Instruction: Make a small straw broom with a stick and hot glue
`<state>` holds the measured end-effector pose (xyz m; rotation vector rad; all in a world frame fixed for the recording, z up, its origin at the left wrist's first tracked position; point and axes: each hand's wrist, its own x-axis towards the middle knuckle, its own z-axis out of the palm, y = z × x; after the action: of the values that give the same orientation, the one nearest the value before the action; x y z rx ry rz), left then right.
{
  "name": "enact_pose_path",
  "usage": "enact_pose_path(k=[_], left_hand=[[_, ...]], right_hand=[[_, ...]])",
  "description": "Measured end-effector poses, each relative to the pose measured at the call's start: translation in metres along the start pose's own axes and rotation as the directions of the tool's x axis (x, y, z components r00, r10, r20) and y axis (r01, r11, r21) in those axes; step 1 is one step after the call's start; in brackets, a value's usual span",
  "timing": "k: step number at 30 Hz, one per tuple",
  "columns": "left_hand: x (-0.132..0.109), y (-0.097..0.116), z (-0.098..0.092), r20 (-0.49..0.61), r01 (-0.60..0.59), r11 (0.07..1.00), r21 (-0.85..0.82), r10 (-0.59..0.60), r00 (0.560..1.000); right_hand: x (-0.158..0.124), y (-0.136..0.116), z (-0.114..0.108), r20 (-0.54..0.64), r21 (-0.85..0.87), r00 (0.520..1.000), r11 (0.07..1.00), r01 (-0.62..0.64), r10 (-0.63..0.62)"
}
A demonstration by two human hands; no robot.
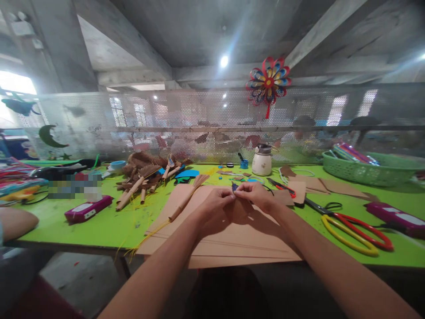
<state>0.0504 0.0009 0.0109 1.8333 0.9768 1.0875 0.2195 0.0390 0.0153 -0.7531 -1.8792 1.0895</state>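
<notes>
Over brown paper sheets [212,248], my left hand [215,208] and my right hand [255,196] meet with thumbs and fingertips pinched together. Between them hangs a small piece of brown paper [242,212]. At its top, by the fingertips, shows a small dark blue bit [234,187]; its exact kind I cannot make out. Left of my left hand, a rolled brown paper piece with a fringed end [186,199] lies on the sheets, yellow strings [149,235] trailing from it. Small red-and-black scissors [282,188] lie just beyond my right hand.
Large scissors with red and yellow handles [352,230] lie at right, before a green basket [375,170]. Rolled paper pieces [142,177] are heaped at left near a purple box [89,208]. A white flask [261,161] stands behind. At far left is another person's arm [18,223].
</notes>
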Motion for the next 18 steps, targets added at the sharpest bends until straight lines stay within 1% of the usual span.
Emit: enact_pose_path(k=[3,8,12,16,18], left_hand=[[0.003,-0.003,-0.002,0.005,-0.005,0.999,0.040,0.005,1.000],[0.003,-0.005,-0.001,0.007,0.023,0.999,0.032,-0.023,1.000],[-0.002,0.000,0.002,0.011,0.060,0.998,-0.012,-0.060,0.998],[-0.005,0.004,0.004,-0.001,0.070,0.996,-0.053,-0.070,0.998],[-0.005,0.003,0.004,0.001,0.076,0.996,-0.050,-0.076,0.997]], right_hand=[[0.000,0.002,0.000,0.010,-0.021,1.000,0.999,-0.025,0.025],[0.004,0.011,-0.002,-0.023,-0.077,0.999,0.997,-0.028,0.026],[0.005,0.015,-0.002,-0.019,-0.044,1.000,0.999,-0.020,0.020],[0.004,0.014,-0.002,0.033,-0.016,0.999,0.999,-0.036,0.037],[0.004,0.012,-0.002,0.020,-0.034,1.000,0.999,-0.019,0.020]])
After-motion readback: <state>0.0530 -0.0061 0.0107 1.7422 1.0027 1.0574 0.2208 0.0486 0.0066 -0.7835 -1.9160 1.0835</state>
